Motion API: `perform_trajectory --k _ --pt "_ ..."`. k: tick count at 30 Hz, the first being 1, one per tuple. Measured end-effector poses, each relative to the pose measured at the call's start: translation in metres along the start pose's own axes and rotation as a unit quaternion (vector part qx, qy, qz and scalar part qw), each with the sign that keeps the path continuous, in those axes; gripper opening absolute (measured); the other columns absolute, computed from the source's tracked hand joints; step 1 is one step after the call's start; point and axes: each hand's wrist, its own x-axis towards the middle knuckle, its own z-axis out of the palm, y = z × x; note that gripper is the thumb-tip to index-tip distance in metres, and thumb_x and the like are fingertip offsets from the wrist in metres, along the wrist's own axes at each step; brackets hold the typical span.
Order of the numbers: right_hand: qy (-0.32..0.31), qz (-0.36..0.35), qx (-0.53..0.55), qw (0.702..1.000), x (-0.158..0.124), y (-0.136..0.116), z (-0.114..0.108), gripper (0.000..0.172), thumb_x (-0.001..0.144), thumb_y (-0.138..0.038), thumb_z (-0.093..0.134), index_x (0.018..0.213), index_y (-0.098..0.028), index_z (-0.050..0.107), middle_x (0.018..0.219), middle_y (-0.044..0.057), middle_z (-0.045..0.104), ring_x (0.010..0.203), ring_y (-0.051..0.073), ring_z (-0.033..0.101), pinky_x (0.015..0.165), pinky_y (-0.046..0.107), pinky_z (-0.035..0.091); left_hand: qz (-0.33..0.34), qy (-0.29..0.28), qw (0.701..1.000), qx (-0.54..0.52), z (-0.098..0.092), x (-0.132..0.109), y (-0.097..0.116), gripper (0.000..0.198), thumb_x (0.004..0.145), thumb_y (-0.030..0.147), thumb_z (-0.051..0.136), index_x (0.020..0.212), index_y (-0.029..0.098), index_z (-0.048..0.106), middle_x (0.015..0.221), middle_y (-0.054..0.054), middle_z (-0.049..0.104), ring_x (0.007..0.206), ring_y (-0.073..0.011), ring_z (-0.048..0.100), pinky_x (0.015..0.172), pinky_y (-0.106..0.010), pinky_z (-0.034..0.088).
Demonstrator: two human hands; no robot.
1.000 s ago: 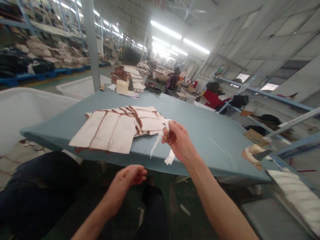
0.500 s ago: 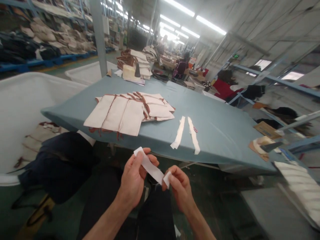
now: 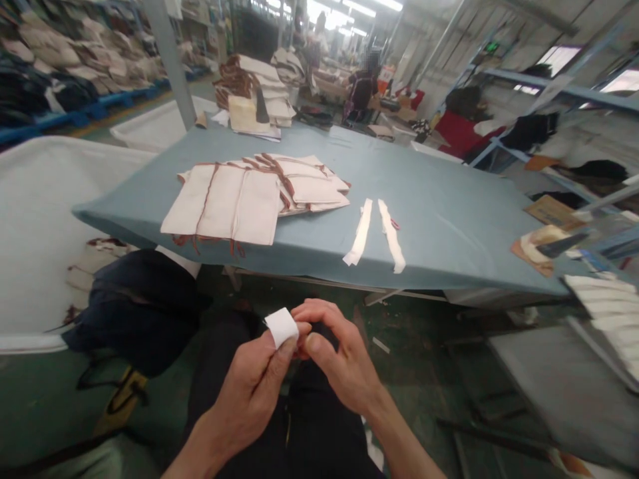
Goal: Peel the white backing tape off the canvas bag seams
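A short white strip (image 3: 282,326) sticks up from my left hand (image 3: 259,369), pinched under the thumb. My right hand (image 3: 337,352) touches the left at the fingertips, its fingers bent inward; whether it grips part of the strip is hidden. Both hands are over my lap, in front of the table edge. On the blue-green table (image 3: 429,199) lie two cream strips, one on the left (image 3: 360,233) and one on the right (image 3: 392,236). To their left is a pile of cream fabric pieces (image 3: 224,203) with brown edging.
A white bin (image 3: 60,173) and a dark blue bag (image 3: 142,306) are at the left. Stacked fabric (image 3: 264,86) stands at the table's far end, near a metal post (image 3: 172,66). A cone on a board (image 3: 544,246) lies at the right. A person (image 3: 362,86) is in the background.
The view has tilted down slightly. My hands have come together, and the strip, stretched between them before, now shows only as a short piece above my left thumb.
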Motion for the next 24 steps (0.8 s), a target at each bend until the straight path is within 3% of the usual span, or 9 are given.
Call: perform_trajectory --k 2,6,9,13,17,19,21,22,24 --pt "-0.017 -0.002 0.009 1.000 0.001 -0.005 0.010 0.020 0.095 -0.040 0.074 0.104 -0.022 0.078 0.114 0.008 0.078 0.121 0.025 0.067 0.109 0.037 0.049 0.017 -0.006 1.000 0.024 0.001 -0.001 -0.002 0.028 0.103 0.017 0.057 0.116 0.022 0.081 0.102 -0.005 0.085 0.085 -0.0176 0.080 0.084 -0.022 0.063" --pt "0.001 0.023 0.060 0.998 0.002 -0.003 0.026 0.013 0.094 -0.028 0.071 0.102 -0.020 0.076 0.101 0.005 0.076 0.095 0.018 0.070 0.088 0.029 0.055 0.010 -0.011 1.000 0.012 0.003 0.002 0.000 0.027 0.101 0.014 0.054 0.104 0.020 0.080 0.078 0.000 0.079 0.060 -0.0121 0.069 0.062 -0.017 0.056" --pt "0.016 0.046 0.084 0.995 0.004 0.002 0.032 0.015 0.097 -0.030 0.068 0.097 -0.019 0.078 0.090 0.002 0.073 0.080 0.015 0.065 0.076 0.026 0.053 -0.011 -0.005 1.000 0.010 0.007 0.004 -0.001 0.025 0.101 0.016 0.054 0.090 0.018 0.077 0.066 0.003 0.069 0.053 -0.0108 0.061 0.056 -0.018 0.051" --pt "0.039 0.086 0.106 0.990 0.009 0.010 0.042 0.022 0.097 -0.037 0.067 0.093 -0.018 0.078 0.084 0.002 0.071 0.074 0.014 0.061 0.071 0.025 0.050 -0.036 0.019 0.999 0.020 0.014 0.007 -0.009 0.031 0.101 0.020 0.053 0.075 0.016 0.070 0.056 0.004 0.059 0.044 -0.0084 0.049 0.045 -0.017 0.038" --pt "0.057 0.146 0.174 0.972 0.020 0.024 0.050 0.036 0.096 -0.052 0.069 0.089 -0.016 0.076 0.078 0.003 0.071 0.069 0.014 0.062 0.067 0.025 0.051 -0.078 0.014 0.996 0.039 0.017 0.014 -0.026 0.042 0.102 0.028 0.053 0.064 0.017 0.064 0.053 0.002 0.060 0.044 -0.0103 0.052 0.044 -0.018 0.039" --pt "0.085 0.163 0.204 0.962 0.031 0.033 0.043 0.044 0.093 -0.060 0.072 0.086 -0.016 0.074 0.077 0.003 0.072 0.067 0.014 0.062 0.066 0.024 0.052 -0.112 -0.026 0.992 0.058 0.011 0.022 -0.038 0.033 0.098 0.034 0.062 0.072 0.017 0.073 0.066 -0.002 0.073 0.058 -0.0157 0.068 0.056 -0.020 0.052" --pt "0.149 0.174 0.217 0.949 0.044 0.045 0.026 0.051 0.088 -0.067 0.076 0.081 -0.017 0.071 0.073 0.002 0.070 0.062 0.012 0.059 0.061 0.023 0.050 -0.159 -0.040 0.984 0.068 -0.001 0.036 -0.050 0.025 0.094 0.041 0.069 0.093 0.019 0.081 0.088 -0.006 0.084 0.082 -0.0234 0.080 0.076 -0.027 0.063" --pt "0.189 0.180 0.217 0.941 0.050 0.051 0.015 0.053 0.084 -0.070 0.079 0.079 -0.018 0.069 0.068 0.000 0.066 0.058 0.011 0.055 0.057 0.022 0.048 -0.178 -0.020 0.980 0.081 -0.008 0.046 -0.056 0.031 0.093 0.045 0.069 0.105 0.020 0.081 0.098 -0.008 0.086 0.093 -0.0263 0.082 0.084 -0.031 0.065" --pt "0.248 0.192 0.218 0.924 0.057 0.066 -0.005 0.058 0.075 -0.073 0.084 0.076 -0.018 0.064 0.060 -0.004 0.059 0.053 0.009 0.048 0.053 0.020 0.044 -0.190 0.066 0.970 0.138 -0.023 0.071 -0.066 0.046 0.095 0.055 0.060 0.112 0.017 0.079 0.098 -0.012 0.087 0.091 -0.0280 0.084 0.082 -0.034 0.067"
